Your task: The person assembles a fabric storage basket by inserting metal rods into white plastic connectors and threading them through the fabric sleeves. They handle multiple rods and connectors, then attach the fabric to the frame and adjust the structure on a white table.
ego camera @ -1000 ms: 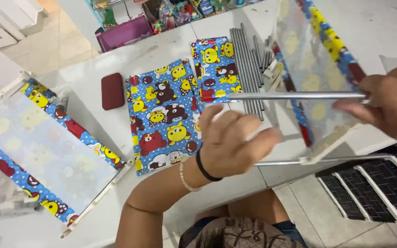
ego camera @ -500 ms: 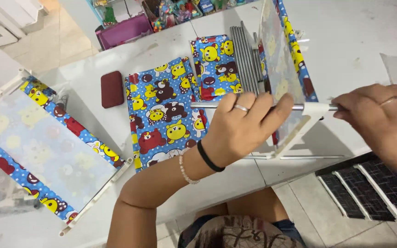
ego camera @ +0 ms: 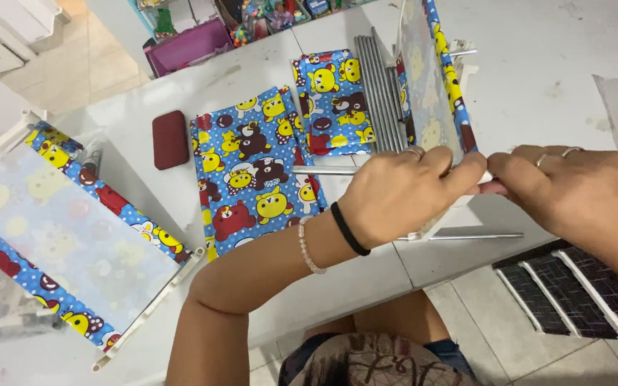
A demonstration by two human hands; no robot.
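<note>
Over the white surface, a metal rod is clamped by both hands, left hand and right hand, at the fabric panel; steady alignment is called for.

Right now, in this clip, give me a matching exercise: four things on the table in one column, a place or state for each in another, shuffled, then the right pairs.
Things:
1. dark red pad
2. bundle of grey rods
3. single metal rod
4. finished fabric panel

Places or states:
A. gripped by left hand and right hand
B. lying at the table's near left corner, in a white frame
C. lying flat, left of the cartoon-print fabric sheets
D. lying side by side, beside the upright panel

Pairs: 1-C, 2-D, 3-A, 4-B
</note>
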